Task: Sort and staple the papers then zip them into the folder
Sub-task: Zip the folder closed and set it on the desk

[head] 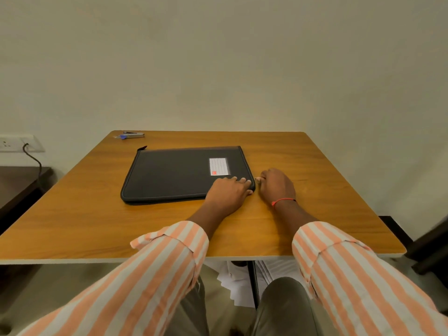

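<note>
We pin folder [174, 173] near-right corner, left hand [226, 190] fingers flat; right hand [276, 185] pinches zipper pull [256, 179]; best drawn steadily along track.

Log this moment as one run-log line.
left hand: pressing black zip folder | right hand: pinching zipper pull | metal stapler: far wooden table corner

Text on label [219, 166] of folder [169, 173] too small to read. Its near right corner sits under left hand [228, 192]. The zipper pull [256, 178] (tiny glint) mostly buried in right hand [276, 185] pinch. Far stapler [132, 135] blurry; floor papers [232, 284] half hidden by table [72, 226].
</note>
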